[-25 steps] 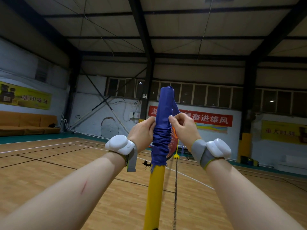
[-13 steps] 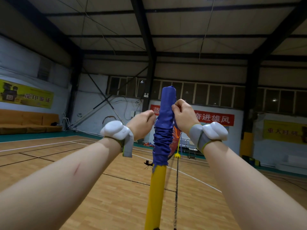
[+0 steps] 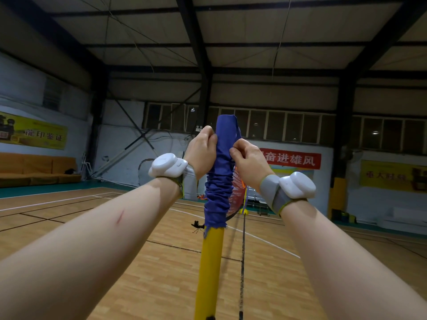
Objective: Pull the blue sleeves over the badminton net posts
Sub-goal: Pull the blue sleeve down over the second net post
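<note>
Item: blue soft fabric sleeve [image 3: 221, 181], bunched over the top of the upright yellow metal post [image 3: 211, 269]. My left hand [image 3: 203, 150] and right hand [image 3: 248, 158] pinch its upper cloth. Light, limp, likely clingy; I judge the gathered folds the best hold.

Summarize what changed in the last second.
Left hand moved up the blue sleeve and now pinches its smooth upper part near the top. Right hand keeps pinching the opposite side. Sleeve stays bunched, its lower edge no further down the yellow post.
</note>
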Available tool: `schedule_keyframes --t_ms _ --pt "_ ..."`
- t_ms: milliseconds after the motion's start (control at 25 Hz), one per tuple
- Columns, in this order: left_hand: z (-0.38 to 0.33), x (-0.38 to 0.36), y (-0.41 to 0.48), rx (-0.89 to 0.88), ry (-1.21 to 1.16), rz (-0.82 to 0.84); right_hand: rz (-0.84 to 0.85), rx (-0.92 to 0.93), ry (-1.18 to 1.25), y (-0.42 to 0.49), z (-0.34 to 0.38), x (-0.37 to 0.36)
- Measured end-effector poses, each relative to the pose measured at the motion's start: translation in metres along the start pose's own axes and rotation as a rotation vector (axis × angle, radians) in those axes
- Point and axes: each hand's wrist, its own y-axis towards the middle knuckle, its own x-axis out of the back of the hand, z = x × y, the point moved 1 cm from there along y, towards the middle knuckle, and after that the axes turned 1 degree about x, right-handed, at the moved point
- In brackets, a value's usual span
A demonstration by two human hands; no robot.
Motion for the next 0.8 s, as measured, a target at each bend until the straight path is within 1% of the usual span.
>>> schedule_keyframes --t_ms 80,120,360,600,800 --pt "0.006 -0.002 -0.001 0.083 -0.037 0.031 0.011 0.01 0.022 -0.003 -0.003 -0.004" --pt "0.01 -0.003 -0.003 0.094 -0.037 0.045 0.015 0.014 0.027 -0.004 -0.004 -0.006" --pt "0.014 -0.01 -0.005 -0.017 0.054 -0.061 0.02 0.012 0.058 -0.007 -0.011 -0.006" --pt "0.032 -0.01 -0.027 -0.096 0.089 -0.022 0.057 -0.016 0.081 -0.027 -0.02 -0.015" --pt "0.039 -0.007 -0.045 -0.112 0.108 0.001 0.084 -0.036 0.108 -0.043 -0.024 -0.02"
